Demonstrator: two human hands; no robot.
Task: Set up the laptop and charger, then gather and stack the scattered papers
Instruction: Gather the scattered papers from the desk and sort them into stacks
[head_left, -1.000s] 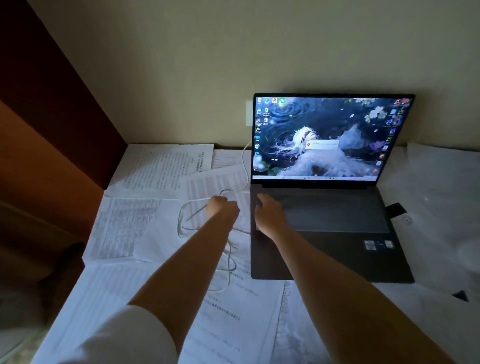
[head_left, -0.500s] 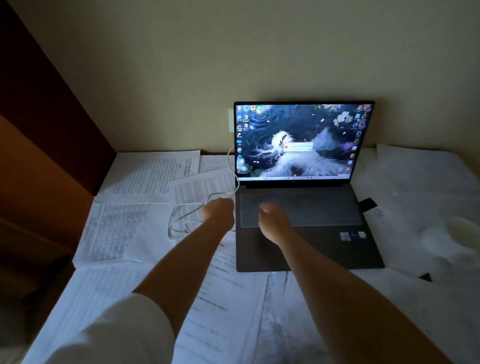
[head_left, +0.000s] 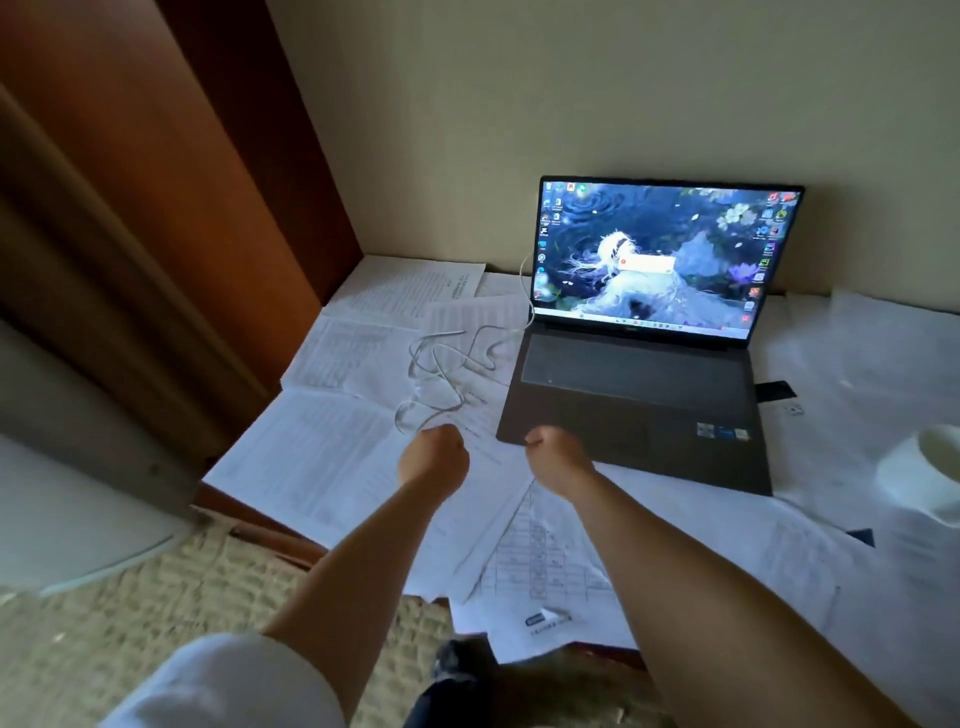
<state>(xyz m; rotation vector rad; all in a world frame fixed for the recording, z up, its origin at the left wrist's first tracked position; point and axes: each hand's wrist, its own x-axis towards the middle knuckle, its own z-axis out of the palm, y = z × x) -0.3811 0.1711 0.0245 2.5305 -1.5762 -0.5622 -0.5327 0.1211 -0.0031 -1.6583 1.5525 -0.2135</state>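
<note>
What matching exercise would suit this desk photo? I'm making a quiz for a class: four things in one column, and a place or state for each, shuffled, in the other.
Things:
1. laptop
2. cable
3. cup
4. left hand

Places or states:
A. white, at the right edge of the view
B. open, screen lit, against the wall
C. curled into a fist over the papers
D. white, in loose loops on the papers left of the keyboard

Pairs: 1-B, 2-D, 3-A, 4-C
</note>
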